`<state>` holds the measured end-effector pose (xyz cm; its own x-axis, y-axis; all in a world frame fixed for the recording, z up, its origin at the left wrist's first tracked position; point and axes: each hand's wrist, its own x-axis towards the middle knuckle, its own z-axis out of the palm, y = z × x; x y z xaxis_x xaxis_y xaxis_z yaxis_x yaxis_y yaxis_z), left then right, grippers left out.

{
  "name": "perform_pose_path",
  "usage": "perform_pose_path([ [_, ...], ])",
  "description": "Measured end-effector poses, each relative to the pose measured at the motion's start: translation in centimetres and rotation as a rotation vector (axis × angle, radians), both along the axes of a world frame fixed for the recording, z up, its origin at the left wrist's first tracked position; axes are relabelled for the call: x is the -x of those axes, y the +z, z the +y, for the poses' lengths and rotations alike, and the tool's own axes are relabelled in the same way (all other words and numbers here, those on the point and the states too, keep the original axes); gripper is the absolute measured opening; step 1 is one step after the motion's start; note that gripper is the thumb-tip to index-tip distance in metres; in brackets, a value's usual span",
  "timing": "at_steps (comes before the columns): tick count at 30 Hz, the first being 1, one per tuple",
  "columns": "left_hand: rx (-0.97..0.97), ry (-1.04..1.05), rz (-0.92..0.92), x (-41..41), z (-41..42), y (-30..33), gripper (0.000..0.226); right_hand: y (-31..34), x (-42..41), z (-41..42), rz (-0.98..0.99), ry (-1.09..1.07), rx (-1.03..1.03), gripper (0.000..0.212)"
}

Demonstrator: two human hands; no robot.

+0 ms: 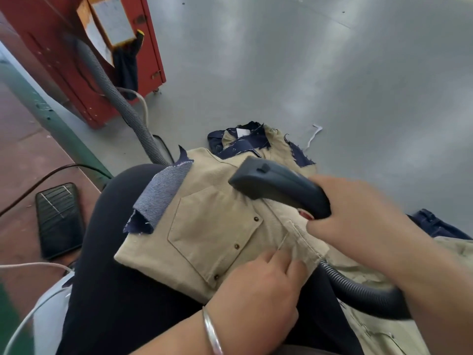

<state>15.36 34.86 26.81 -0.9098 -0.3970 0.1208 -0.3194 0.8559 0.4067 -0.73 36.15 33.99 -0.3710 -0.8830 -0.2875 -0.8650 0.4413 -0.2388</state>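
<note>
A beige cotton work garment with a buttoned patch pocket and navy denim trim [204, 226] lies across the person's lap, near the middle of the scene. The right hand [358, 216] grips the dark grey plastic handheld nozzle [276, 185], whose head sits on the cloth just right of the pocket, with its black ribbed hose [358, 288] trailing to the near right. The left hand [258, 285] rests on the garment's near edge, fingers seemingly pressing flat on the stitched placket, though blur makes this uncertain.

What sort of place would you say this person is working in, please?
Probably a garment workshop or factory floor: a half-finished khaki garment lies on the lap, the right hand grips a dark hosed nozzle, and a red machine stands nearby.
</note>
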Motion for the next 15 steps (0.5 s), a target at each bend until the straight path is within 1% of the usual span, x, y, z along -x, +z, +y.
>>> perform_pose_path([
  [3,0.013,0.006,-0.007,0.3,0.0,-0.4,0.032,-0.2,0.1,-3.0,0.032,0.034,0.036,0.017],
  [5,0.001,0.012,0.020,0.3,0.0,-0.6,0.030,-0.3,0.0,-5.6,0.033,0.056,0.038,0.017],
  [7,-0.042,0.009,0.053,0.0,0.0,-0.6,0.025,-0.4,0.2,-8.5,0.019,0.078,0.011,0.013],
  [9,-0.114,0.006,0.060,-0.6,-0.2,-0.5,0.023,-0.3,0.2,-10.9,0.007,0.076,0.008,0.015],
  [12,-0.223,0.051,0.042,-1.6,-0.8,-0.3,0.027,0.2,1.3,-12.5,0.001,0.003,0.122,0.014],
  [15,-0.201,0.108,0.007,-2.2,-1.2,-0.1,0.037,1.4,3.8,-11.4,-0.090,-0.114,0.249,0.011],
])
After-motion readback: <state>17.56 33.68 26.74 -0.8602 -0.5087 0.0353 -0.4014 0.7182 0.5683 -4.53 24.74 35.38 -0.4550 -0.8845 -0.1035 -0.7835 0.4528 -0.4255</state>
